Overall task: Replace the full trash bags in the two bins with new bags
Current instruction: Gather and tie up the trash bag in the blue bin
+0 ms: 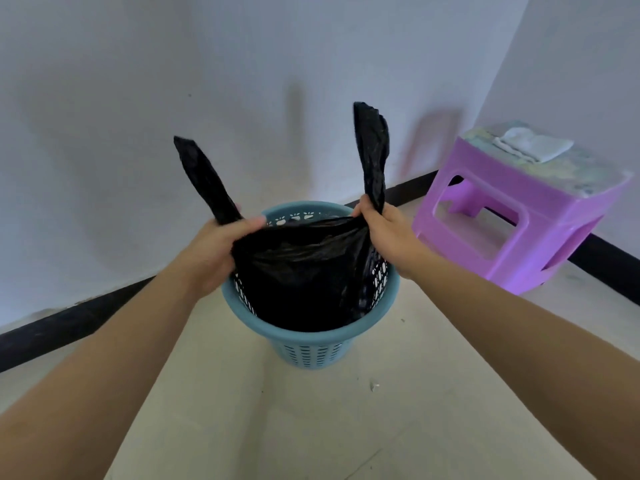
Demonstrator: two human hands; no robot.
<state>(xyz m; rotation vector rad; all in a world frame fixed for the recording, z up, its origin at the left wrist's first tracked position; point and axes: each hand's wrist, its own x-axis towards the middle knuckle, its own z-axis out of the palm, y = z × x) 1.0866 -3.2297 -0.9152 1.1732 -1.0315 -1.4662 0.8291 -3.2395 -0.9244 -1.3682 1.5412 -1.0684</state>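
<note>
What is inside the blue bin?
A black trash bag hangs inside the blue bin, its two handles gripped by the left hand and right hand. The bag hides the bin's bottom and any contents.

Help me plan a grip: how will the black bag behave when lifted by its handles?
Likely floppy: the black bag sags in folds between the left hand and right hand. Probably light, since its thin handles stand up above both pinching hands. The glossy film could slip, so a firm pinch seems wise.
</note>
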